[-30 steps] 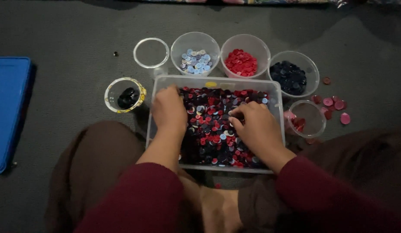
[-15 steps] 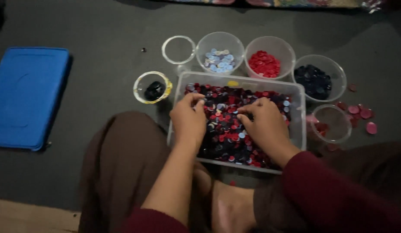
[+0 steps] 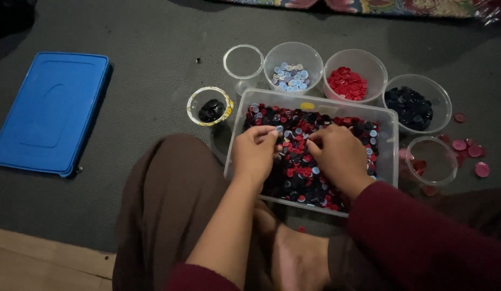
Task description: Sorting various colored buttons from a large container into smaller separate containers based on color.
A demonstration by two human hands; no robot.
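A clear rectangular tub (image 3: 388,161) full of mixed red, dark and light-blue buttons (image 3: 299,167) sits on the grey carpet between my knees. My left hand (image 3: 254,153) rests inside it at the left, fingers curled, thumb and forefinger pinched near a pale button. My right hand (image 3: 339,156) lies over the buttons at the middle, fingers bent down into the pile. Whether either hand holds a button is not visible.
Behind the tub stand an empty clear cup (image 3: 244,60) and bowls of light-blue buttons (image 3: 291,77), red buttons (image 3: 347,83) and dark buttons (image 3: 409,106). A small yellow-rimmed cup (image 3: 209,106) holds black ones. A clear bowl (image 3: 435,160) and loose pink buttons (image 3: 469,151) lie right. A blue lid (image 3: 48,110) lies far left.
The view has shifted so everything sits further right in the picture. My left hand has moved down and nearer my right hand inside the tub.
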